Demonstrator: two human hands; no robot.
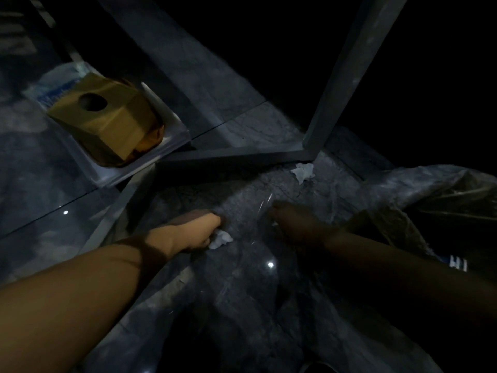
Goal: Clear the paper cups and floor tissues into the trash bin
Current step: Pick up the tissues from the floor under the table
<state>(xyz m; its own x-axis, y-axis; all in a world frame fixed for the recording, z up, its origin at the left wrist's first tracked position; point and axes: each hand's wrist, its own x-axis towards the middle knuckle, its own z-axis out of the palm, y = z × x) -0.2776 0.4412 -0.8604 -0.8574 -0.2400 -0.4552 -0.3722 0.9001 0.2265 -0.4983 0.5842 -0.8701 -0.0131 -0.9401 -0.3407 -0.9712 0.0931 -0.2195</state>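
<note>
The scene is dark. My left hand (196,231) is low over the marble floor, fingers closed on a crumpled white tissue (220,239). My right hand (291,224) sits a little to the right in shadow, gripping the edge of a clear plastic trash bag (398,189) that spreads across the floor to the right. A small white scrap shows under its fingers. A second crumpled tissue (303,171) lies on the floor farther away, by the foot of a metal table leg. No paper cups are visible.
A grey metal table frame (347,76) stands ahead, its floor bar (228,154) crossing the middle. At the left a white tray (172,125) holds a brown paper bag (107,119). The bag's plastic also covers the near floor.
</note>
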